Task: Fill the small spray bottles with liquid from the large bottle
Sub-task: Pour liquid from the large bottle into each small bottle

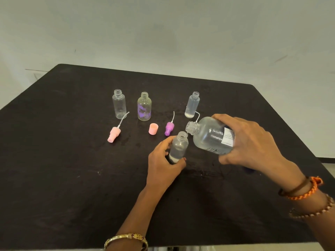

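Note:
My right hand [253,142] grips the large clear bottle [210,135], tipped on its side with its open neck just above the mouth of a small clear bottle [179,146]. My left hand [163,162] holds that small bottle upright by its base on the black table [72,160]; there is liquid in it. Three more small open bottles stand behind: a clear one [119,104] at the left, one with purple marks [144,106] in the middle, and one holding liquid [192,104] at the right.
A pink spray head [114,134] with its tube lies left of centre. A pink cap [153,128] and a purple spray head [169,128] lie before the middle bottle. A thin tube [197,115] shows behind the large bottle. Wet patches mark the table.

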